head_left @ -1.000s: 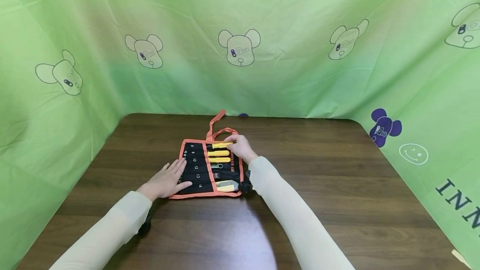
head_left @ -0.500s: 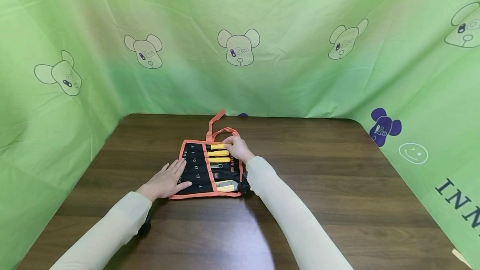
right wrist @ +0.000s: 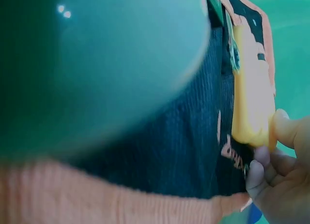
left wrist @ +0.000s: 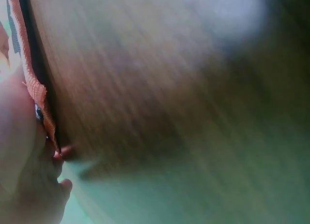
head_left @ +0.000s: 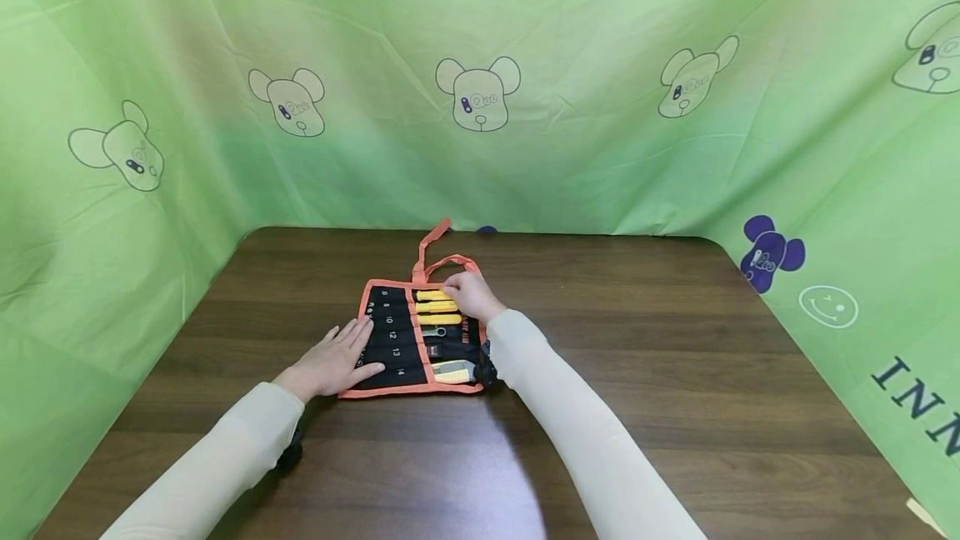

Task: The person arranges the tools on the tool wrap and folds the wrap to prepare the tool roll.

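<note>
A black tool roll [head_left: 384,348] with orange edging lies spread on the table, its pockets marked with numbers. My left hand [head_left: 333,361] rests flat on its left side, fingers spread. At the top pocket, my right hand [head_left: 474,294] pinches the end of a yellow-handled screwdriver [head_left: 431,296], whose lower part is hidden in the pocket. The right wrist view shows thumb and fingers at the butt of the yellow handle [right wrist: 247,122]. Below it, more yellow handles [head_left: 438,320], a small wrench [head_left: 435,332] and a yellow-grey utility knife [head_left: 453,372] sit in pockets.
Orange tie straps [head_left: 431,247] trail from the roll's far edge. The brown wooden table [head_left: 637,373] ends at a green printed curtain [head_left: 570,165] at the back and sides. A pale object [head_left: 922,515] lies at the right front edge.
My right hand has moved slightly left, sliding the top yellow-handled screwdriver deeper into its pocket and level with the handles below. The left hand has stayed in place.
</note>
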The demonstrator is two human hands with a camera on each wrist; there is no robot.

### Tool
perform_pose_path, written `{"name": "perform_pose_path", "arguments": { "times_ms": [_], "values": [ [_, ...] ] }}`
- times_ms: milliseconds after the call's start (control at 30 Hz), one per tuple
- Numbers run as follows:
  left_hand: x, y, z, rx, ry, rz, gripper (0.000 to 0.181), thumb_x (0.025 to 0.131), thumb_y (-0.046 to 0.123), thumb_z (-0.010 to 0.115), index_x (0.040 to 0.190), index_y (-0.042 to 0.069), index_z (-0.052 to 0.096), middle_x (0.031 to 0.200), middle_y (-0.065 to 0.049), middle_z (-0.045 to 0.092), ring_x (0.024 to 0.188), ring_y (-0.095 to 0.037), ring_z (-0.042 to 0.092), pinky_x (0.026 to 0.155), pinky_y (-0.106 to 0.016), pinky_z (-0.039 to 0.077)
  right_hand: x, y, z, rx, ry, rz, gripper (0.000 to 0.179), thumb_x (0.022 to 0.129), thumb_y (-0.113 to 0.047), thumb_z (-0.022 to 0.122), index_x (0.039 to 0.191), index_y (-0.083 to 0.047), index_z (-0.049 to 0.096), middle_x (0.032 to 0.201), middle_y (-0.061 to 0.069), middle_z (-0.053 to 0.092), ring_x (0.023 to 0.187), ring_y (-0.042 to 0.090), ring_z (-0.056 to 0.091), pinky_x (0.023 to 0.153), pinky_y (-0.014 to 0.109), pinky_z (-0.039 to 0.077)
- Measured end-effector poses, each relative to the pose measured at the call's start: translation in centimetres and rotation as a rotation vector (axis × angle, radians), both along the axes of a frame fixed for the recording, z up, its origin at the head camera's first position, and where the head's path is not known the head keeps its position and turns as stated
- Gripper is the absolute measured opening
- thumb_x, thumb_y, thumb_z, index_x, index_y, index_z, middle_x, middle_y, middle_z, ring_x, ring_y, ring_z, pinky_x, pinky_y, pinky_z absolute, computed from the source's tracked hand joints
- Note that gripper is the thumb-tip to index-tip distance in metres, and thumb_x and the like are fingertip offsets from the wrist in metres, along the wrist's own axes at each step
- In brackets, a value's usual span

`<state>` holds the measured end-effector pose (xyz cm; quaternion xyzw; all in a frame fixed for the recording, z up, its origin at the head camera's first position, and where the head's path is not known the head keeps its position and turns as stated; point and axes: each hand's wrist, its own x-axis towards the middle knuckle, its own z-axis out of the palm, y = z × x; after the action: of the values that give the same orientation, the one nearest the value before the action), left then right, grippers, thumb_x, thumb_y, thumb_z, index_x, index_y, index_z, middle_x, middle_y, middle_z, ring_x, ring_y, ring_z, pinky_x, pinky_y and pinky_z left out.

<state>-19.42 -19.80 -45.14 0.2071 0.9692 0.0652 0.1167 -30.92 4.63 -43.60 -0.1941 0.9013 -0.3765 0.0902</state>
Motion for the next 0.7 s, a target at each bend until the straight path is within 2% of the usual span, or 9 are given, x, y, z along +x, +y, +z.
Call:
{"name": "perform_pose_path", "arguments": {
  "times_ms": [233, 400, 467, 533, 600, 700],
  "values": [
    [0.0, 0.0, 0.1, -0.007, -0.006, 0.007, 0.081, 0.094, 0.055, 0.037, 0.144, -0.005, 0.015, 0.150, -0.020, 0.013, 0.136, -0.034, 0.012, 0.106, -0.052, 0.012, 0.1, -0.4, 0.1, 0.013, -0.005, 0.040, 0.024, 0.096, -0.007, 0.049, 0.114, 0.001, 0.062, 0.107, 0.013, 0.061, 0.065, 0.016, 0.050, 0.064, 0.028, 0.043],
    [-0.1, 0.2, 0.2, -0.007, 0.007, 0.010, 0.081, 0.093, 0.055, 0.037, 0.144, -0.004, 0.017, 0.150, -0.020, 0.014, 0.136, -0.034, 0.013, 0.106, -0.052, 0.013, -0.2, 0.0, 0.1, 0.011, -0.021, 0.067, 0.031, 0.096, -0.006, 0.049, 0.125, 0.000, 0.056, 0.122, 0.014, 0.056, 0.086, 0.020, 0.056, 0.072, 0.031, 0.045],
    [-0.1, 0.2, 0.2, 0.000, 0.013, 0.011, 0.081, 0.093, 0.055, 0.038, 0.144, -0.005, 0.018, 0.149, -0.020, 0.015, 0.136, -0.035, 0.014, 0.106, -0.051, 0.014, -0.2, 0.2, 0.2, 0.016, -0.008, 0.069, 0.032, 0.095, -0.008, 0.050, 0.127, -0.001, 0.054, 0.124, 0.014, 0.055, 0.099, 0.021, 0.055, 0.078, 0.032, 0.046],
    [-0.1, 0.2, 0.2, 0.009, 0.015, 0.007, 0.081, 0.093, 0.055, 0.038, 0.144, -0.005, 0.018, 0.149, -0.021, 0.015, 0.136, -0.035, 0.013, 0.106, -0.051, 0.014, 0.0, 0.5, 0.4, 0.017, 0.006, 0.062, 0.034, 0.095, -0.010, 0.052, 0.128, -0.002, 0.053, 0.123, 0.014, 0.055, 0.104, 0.024, 0.055, 0.082, 0.034, 0.047],
    [0.0, 0.0, 0.1, 0.018, 0.015, 0.010, 0.081, 0.093, 0.055, 0.038, 0.144, -0.004, 0.018, 0.149, -0.021, 0.015, 0.136, -0.036, 0.013, 0.106, -0.051, 0.014, 0.3, 0.8, 0.7, 0.020, 0.036, 0.057, 0.036, 0.094, -0.012, 0.053, 0.129, -0.002, 0.052, 0.120, 0.015, 0.056, 0.106, 0.026, 0.054, 0.083, 0.036, 0.047],
    [0.2, -0.3, 0.2, 0.048, 0.009, 0.016, 0.080, 0.093, 0.055, 0.039, 0.144, -0.002, 0.020, 0.149, -0.021, 0.014, 0.136, -0.037, 0.012, 0.106, -0.051, 0.014, 1.0, 1.4, 1.3, 0.018, 0.103, 0.080, 0.036, 0.094, -0.013, 0.054, 0.128, -0.001, 0.052, 0.117, 0.014, 0.057, 0.101, 0.024, 0.056, 0.078, 0.035, 0.048]
  ]
}}
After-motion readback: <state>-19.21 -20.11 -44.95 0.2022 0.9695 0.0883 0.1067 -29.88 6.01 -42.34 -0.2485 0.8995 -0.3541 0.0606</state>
